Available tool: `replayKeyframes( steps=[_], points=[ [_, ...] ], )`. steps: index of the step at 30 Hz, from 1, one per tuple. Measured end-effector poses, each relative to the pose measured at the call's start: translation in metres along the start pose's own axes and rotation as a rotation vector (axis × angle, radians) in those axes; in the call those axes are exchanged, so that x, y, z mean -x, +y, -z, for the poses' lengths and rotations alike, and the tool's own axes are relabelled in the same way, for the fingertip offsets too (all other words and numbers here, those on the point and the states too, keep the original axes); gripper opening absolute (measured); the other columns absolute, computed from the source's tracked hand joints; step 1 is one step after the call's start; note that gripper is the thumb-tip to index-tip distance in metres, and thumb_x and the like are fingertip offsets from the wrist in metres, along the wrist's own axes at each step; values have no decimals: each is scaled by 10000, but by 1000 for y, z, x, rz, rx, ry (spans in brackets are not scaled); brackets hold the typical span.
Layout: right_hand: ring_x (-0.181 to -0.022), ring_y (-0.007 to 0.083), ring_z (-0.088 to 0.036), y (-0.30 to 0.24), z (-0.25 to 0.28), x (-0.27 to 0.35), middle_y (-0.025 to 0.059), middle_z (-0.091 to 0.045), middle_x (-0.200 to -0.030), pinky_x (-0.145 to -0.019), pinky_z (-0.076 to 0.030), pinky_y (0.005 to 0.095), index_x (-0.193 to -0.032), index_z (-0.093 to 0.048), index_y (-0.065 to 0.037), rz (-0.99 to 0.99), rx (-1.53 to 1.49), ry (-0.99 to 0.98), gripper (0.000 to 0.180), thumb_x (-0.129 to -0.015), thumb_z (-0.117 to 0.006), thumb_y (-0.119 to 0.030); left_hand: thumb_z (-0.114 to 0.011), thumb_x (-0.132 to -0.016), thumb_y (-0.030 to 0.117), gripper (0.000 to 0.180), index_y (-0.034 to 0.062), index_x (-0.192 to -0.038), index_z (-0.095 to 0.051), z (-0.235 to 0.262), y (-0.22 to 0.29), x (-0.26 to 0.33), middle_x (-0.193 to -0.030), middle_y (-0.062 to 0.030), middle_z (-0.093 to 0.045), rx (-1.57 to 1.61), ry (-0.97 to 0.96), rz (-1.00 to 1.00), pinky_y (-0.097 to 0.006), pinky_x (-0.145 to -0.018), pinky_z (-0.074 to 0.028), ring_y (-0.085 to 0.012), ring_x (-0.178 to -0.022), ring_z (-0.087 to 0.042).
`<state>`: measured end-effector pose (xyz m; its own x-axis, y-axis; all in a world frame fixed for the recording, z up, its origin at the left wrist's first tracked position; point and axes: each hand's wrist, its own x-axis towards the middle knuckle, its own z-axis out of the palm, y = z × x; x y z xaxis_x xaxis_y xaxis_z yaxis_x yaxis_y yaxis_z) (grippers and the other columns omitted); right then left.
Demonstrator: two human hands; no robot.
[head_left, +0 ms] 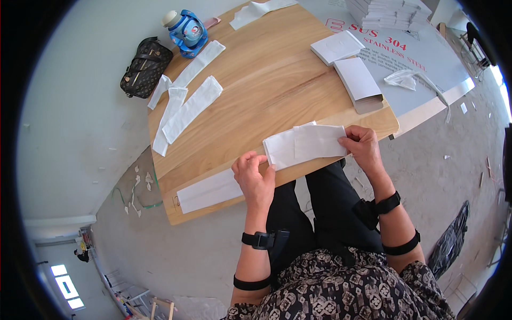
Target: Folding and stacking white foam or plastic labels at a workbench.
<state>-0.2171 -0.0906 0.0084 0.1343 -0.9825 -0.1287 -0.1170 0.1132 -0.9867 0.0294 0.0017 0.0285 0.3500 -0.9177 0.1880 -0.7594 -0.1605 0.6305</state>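
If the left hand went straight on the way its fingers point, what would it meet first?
The left hand would likely meet the left end of the white folded strips; whether it already touches them is unclear.

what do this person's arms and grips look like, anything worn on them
The left grip and right grip have no gloves. A black buckled strap rounds the left wrist, another black strap the right. Higher up, each arm has a plain black band. The dark short sleeves carry a pale print.
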Motion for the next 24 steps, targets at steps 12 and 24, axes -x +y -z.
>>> replayKeyframes(
  steps=[12, 24],
  points=[
    [-657, 44, -500, -19, 4, 14, -1, -590, -670, -596, -424, 228, -841, -667, 42, 120, 1, -164, 51, -797, -648, 24, -773, -659, 58, 355, 42, -983, -630, -11, 1, -10, -1150, -112, -561, -29, -5, 62, -416, -1000, -378, -318, -1143, -445],
    [-636, 88, -547, -28, 7, 19, 62, -610, -679, -612, -455, 252, -853, -680, 30, 217, 98, -193, 93, -779, -626, 46, -788, -632, 55, 357, 48, -954, -634, -13, -1, -10, -1114, -96, -581, -57, 4, 58, -410, -987, -394, -310, -1120, -470]
  ],
)
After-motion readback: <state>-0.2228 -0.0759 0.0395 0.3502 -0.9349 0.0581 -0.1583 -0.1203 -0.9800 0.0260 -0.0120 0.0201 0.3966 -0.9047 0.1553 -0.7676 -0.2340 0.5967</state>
